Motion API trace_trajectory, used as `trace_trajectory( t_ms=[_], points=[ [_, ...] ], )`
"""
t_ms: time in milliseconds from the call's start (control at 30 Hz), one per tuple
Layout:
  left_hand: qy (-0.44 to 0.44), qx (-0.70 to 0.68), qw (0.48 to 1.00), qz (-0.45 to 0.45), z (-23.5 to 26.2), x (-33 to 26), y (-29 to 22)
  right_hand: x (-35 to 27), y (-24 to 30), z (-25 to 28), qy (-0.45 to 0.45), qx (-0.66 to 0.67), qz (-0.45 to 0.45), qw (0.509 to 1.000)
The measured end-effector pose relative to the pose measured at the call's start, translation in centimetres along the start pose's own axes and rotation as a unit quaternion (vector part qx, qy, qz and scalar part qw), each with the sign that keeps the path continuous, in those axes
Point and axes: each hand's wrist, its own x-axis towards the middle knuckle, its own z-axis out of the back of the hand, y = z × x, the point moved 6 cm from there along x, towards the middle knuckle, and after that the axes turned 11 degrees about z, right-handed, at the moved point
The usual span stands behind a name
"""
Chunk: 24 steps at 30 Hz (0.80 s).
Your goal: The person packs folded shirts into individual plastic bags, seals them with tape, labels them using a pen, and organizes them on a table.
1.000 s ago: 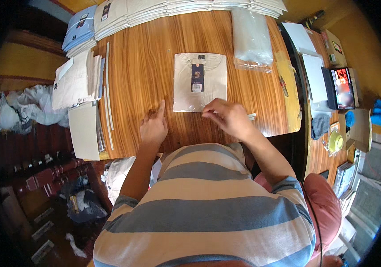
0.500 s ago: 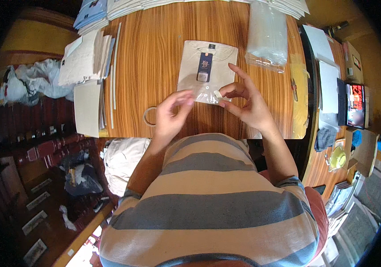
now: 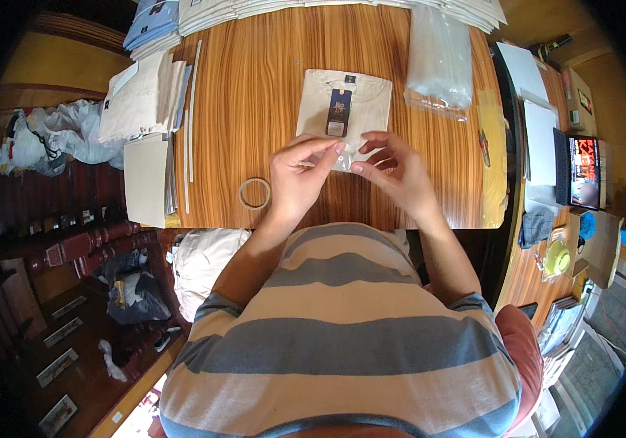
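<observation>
Head view, looking down over the person's striped shirt front onto a wooden worktop (image 3: pixel 254 87).

Both hands are raised together just above the near edge of the worktop. Left hand (image 3: pixel 300 175): fingers bent, thumb and forefinger pinched on the left edge of a small clear plastic piece (image 3: pixel 345 158). Right hand (image 3: pixel 393 169): fingers spread and lightly curled, fingertips pinching the right side of the same piece. The piece sits between the two hands, held at fingertip level; it is thin and see-through, and its exact kind cannot be made out.

Directly beyond the hands lies a folded cream shirt (image 3: pixel 346 109), flat on the worktop, collar away from the person, with a dark blue hang tag (image 3: pixel 339 112) lying down its middle. The plastic piece overlaps the near edge of the shirt in the view; whether it touches the fabric cannot be told.

To the left of the left hand, apart from it, a roll of clear tape (image 3: pixel 254 193) lies flat on the wood near the front edge.

Farther out:
- clear plastic bags (image 3: pixel 441 51) to the right of the shirt, at the far side;
- stack of folded cream garments (image 3: pixel 141 98) at the left edge;
- flat card sheets (image 3: pixel 146 179) just in front of that stack;
- row of folded white garments (image 3: pixel 291 7) along the far edge.

A side surface at right carries papers and a lit screen (image 3: pixel 585 171).
</observation>
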Motion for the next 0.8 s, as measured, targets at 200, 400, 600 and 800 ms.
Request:
trace_trajectory(
  t_ms=[200, 400, 600, 800],
  points=[
    [0.015, -0.135, 0.99, 0.039, 0.2, 0.6, 2.1, 0.2, -2.2, -2.6, -0.075, 0.116, -0.031, 0.99],
    [-0.037, -0.043, 0.994, 0.099, 2.3, 2.3, 4.6, 2.0, -2.9, -2.4, -0.064, -0.005, -0.006, 0.998],
    [-0.029, 0.313, 0.935, -0.162, 2.5, 5.2, 7.8, 8.5, -11.0, -1.3, -0.033, -0.109, -0.083, 0.99],
    [0.069, 0.386, 0.917, -0.073, -1.4, 4.7, 15.6, 17.5, -17.4, -4.8, 0.049, -0.183, -0.074, 0.979]
  ],
)
